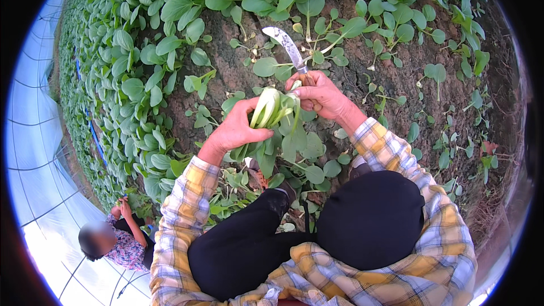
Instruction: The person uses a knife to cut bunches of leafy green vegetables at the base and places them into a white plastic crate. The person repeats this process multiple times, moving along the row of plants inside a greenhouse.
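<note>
My left hand [243, 126] holds a bunch of leafy greens [267, 108], its pale stalks pointing up and its leaves [293, 142] hanging below. Close on its right, my right hand [316, 93] grips the wooden handle of a curved harvesting knife [288, 46]. The blade, stained with soil, points up and left, away from the bunch. The thumb and a finger of this hand also pinch a stalk at the bunch's right edge. Under both hands lies soil strewn with loose leaves.
Dense rows of leafy greens [131, 89] grow on the left and along the top. Small plants and cut leaves dot the soil [352, 68] to the right. My knees and shoes are close below my hands. Another person [127, 246] crouches at lower left, beside the greenhouse's plastic film [34, 136].
</note>
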A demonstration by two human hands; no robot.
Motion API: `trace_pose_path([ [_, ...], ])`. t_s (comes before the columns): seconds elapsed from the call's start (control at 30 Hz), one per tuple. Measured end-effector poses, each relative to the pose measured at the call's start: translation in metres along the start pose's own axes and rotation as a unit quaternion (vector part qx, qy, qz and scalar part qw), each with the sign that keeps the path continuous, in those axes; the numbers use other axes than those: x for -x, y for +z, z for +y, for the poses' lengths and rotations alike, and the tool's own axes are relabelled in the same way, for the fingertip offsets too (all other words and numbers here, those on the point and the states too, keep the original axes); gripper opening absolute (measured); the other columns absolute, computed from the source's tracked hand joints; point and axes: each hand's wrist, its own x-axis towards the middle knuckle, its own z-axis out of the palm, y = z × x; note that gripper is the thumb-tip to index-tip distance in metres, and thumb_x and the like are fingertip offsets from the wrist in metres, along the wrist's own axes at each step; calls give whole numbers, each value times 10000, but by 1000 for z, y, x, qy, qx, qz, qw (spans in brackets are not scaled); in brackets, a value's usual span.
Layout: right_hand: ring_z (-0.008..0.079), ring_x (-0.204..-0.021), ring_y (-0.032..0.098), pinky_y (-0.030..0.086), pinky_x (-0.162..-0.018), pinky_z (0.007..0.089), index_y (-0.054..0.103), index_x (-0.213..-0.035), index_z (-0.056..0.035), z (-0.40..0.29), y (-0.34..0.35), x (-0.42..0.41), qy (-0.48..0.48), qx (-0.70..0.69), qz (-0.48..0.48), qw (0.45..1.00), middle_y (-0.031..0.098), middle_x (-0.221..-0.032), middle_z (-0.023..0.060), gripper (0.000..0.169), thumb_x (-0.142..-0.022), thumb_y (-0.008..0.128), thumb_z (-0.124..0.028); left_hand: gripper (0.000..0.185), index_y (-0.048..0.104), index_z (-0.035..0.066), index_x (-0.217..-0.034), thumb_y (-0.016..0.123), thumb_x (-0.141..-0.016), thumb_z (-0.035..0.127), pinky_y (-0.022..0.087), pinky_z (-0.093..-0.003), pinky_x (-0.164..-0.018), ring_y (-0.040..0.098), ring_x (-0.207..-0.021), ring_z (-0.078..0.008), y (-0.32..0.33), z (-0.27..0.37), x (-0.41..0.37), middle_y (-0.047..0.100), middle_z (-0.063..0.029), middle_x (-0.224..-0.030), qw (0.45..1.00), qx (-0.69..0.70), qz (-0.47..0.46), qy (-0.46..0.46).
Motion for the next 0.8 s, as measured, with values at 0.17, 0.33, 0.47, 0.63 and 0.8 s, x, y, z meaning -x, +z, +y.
trace_pose_path([
  [0.17,48,-516,505,383,-448,194,612,-963,-23,-15,4,3,-58,64,31,996,581,-716,-24,189,-832,706,-121,636,502,3,-1289,720,-691,11,467,-282,-905,591,-976,-113,1,8,-10,626,-40,-1104,990,108,80,38],
  [0.33,64,-544,544,407,-447,198,584,-1024,-29,-24,17,2,-107,60,94,988,602,-737,-2,199,-895,647,-168,830,344,40,-1422,715,-679,27,450,-306,-939,560,-1047,-133,28,26,-40,570,-47,-1251,990,59,83,97],
  [0.47,208,-622,602,463,-541,351,545,-938,10,-39,-43,-11,-88,334,252,904,628,-751,130,302,-934,561,-292,438,595,22,-1106,675,-677,53,501,-356,-789,655,-854,-261,9,80,-90,622,-153,-1122,887,-438,84,118],
  [0.63,459,-854,613,468,-773,495,540,-989,61,-28,-71,-64,-94,470,309,822,625,-868,296,398,-918,508,-328,182,643,79,-857,644,-677,49,487,-358,-677,672,-772,-226,-26,89,-178,449,-190,-1399,568,-791,49,221],
  [0.8,463,-884,615,478,-793,478,554,-1014,77,-29,-80,-95,-66,436,281,852,631,-912,309,423,-916,506,-331,120,678,74,-797,665,-679,66,492,-353,-674,691,-758,-241,-64,82,-201,500,-191,-1342,523,-841,81,108],
])
